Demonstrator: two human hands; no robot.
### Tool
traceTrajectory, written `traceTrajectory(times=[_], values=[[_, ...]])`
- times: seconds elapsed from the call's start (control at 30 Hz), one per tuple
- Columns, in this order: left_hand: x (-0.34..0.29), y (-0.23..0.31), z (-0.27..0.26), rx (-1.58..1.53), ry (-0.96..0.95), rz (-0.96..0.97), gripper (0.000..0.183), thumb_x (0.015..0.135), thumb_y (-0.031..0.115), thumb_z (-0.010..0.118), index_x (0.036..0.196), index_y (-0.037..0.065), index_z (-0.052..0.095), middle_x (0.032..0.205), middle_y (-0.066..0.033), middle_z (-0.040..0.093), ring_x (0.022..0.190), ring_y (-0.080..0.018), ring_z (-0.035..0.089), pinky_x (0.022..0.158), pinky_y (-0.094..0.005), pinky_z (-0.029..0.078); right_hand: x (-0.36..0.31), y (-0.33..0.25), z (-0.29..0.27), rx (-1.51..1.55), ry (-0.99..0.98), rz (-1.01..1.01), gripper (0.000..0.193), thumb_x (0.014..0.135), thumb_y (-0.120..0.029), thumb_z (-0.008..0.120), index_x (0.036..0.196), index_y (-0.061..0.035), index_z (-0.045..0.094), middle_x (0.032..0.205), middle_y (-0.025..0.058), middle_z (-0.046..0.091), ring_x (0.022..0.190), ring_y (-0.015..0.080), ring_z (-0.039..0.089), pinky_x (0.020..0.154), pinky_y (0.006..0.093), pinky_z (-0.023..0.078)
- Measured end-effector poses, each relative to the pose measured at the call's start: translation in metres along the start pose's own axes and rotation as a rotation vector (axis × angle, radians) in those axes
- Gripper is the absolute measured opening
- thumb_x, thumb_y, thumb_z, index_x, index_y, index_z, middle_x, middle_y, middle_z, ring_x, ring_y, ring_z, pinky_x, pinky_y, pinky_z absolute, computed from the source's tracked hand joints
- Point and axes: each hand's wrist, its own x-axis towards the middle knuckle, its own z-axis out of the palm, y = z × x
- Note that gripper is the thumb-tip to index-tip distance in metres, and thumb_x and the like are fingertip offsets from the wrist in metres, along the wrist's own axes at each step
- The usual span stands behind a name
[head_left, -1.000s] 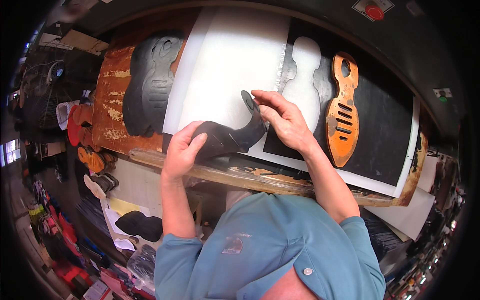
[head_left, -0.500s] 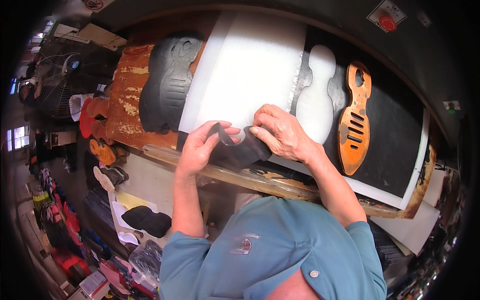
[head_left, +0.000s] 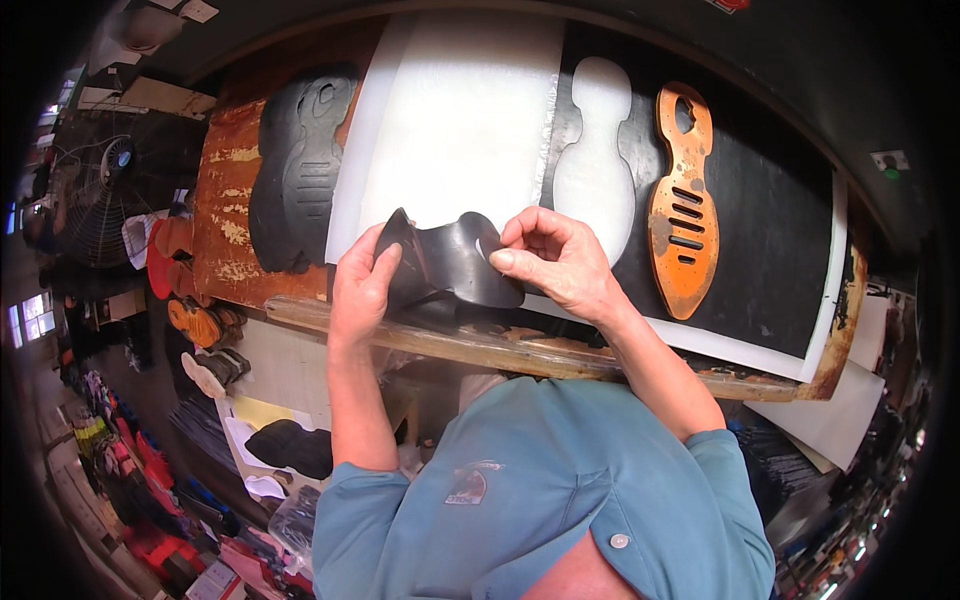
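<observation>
Between my hands, over the front edge of the workbench, is a curved black rubbery sheet piece (head_left: pixel 450 262). My left hand (head_left: pixel 360 290) grips its left end, thumb on top, where a corner sticks up. At the other end my right hand (head_left: pixel 562 262) pinches the edge between thumb and fingers; the exact contact is partly hidden. Beyond my right hand lies a white sole-shaped piece (head_left: pixel 592 170) on a black sheet (head_left: pixel 765 220). To its right rests an orange slotted metal cutting die (head_left: pixel 682 215) with similar outline. Black cut-out pieces (head_left: pixel 308 165) lie stacked at the left.
A white sheet (head_left: pixel 450 110) covers the bench's middle. The worn wooden bench edge (head_left: pixel 310 318) runs in front of my body. Dark machine housing borders the far side, with a green button (head_left: pixel 891 172) at right. A fan (head_left: pixel 110 190) stands far left.
The black piece has been spread wider between my hands, showing more of its surface. My right hand has turned so thumb and fingertips show at its edge. The whole view has shifted slightly.
</observation>
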Motion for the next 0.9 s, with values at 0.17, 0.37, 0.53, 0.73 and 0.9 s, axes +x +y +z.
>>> traceTrajectory(times=[0.17, 0.37, 0.53, 0.73, 0.9], values=[[-0.003, 0.006, 0.010, -0.021, 0.034, -0.022, 0.038, 0.108, 0.007, 0.062, 0.144, -0.007, 0.059, 0.127, -0.0101, 0.073, 0.113, -0.0127, 0.068, 0.103, -0.0294, 0.052, -0.002, 0.006, 0.004, 0.000, 0.099, -0.113, 0.029, 0.099, -0.023, 0.081, 0.114, -0.0018, 0.070, 0.099, 0.0010, 0.071, 0.094, 0.0089, 0.068, 0.081, 0.0267, 0.056], [-0.006, 0.021, 0.010, 0.001, 0.037, 0.099, 0.031, 0.108, 0.002, 0.058, 0.138, -0.006, 0.064, 0.120, -0.0070, 0.074, 0.106, -0.0105, 0.066, 0.096, -0.0276, 0.054, 0.003, 0.007, -0.012, 0.071, 0.224, -0.074, 0.022, 0.108, -0.024, 0.065, 0.117, -0.0054, 0.070, 0.098, -0.0039, 0.069, 0.086, 0.0042, 0.060, 0.076, 0.0228, 0.052], [0.007, 0.034, -0.016, 0.310, 0.211, 0.356, 0.029, 0.109, 0.005, 0.059, 0.136, -0.005, 0.066, 0.120, -0.0055, 0.073, 0.110, -0.0112, 0.063, 0.100, -0.0279, 0.050, 0.002, -0.017, -0.048, 0.102, 0.614, -0.444, 0.021, 0.112, -0.026, 0.060, 0.111, -0.0078, 0.070, 0.095, 0.0045, 0.075, 0.082, 0.0081, 0.064, 0.074, 0.0240, 0.051], [0.071, 0.014, -0.090, 0.332, 0.630, 0.303, 0.035, 0.107, 0.007, 0.058, 0.139, -0.006, 0.063, 0.125, -0.0132, 0.073, 0.110, -0.0197, 0.067, 0.100, -0.0334, 0.051, -0.063, -0.032, -0.129, -0.017, 0.754, -0.531, 0.026, 0.114, -0.029, 0.059, 0.106, -0.0069, 0.071, 0.093, 0.0040, 0.074, 0.080, 0.0093, 0.067, 0.075, 0.0234, 0.053], [0.093, -0.025, -0.117, 0.572, 0.837, 0.364, 0.044, 0.101, 0.004, 0.064, 0.144, -0.007, 0.059, 0.137, -0.0212, 0.070, 0.122, -0.0296, 0.068, 0.109, -0.0396, 0.050, -0.149, -0.012, -0.261, -0.361, 1.234, -0.490, 0.030, 0.113, -0.030, 0.061, 0.120, -0.0046, 0.076, 0.094, -0.0017, 0.069, 0.074, 0.0068, 0.063, 0.068, 0.0224, 0.050]])
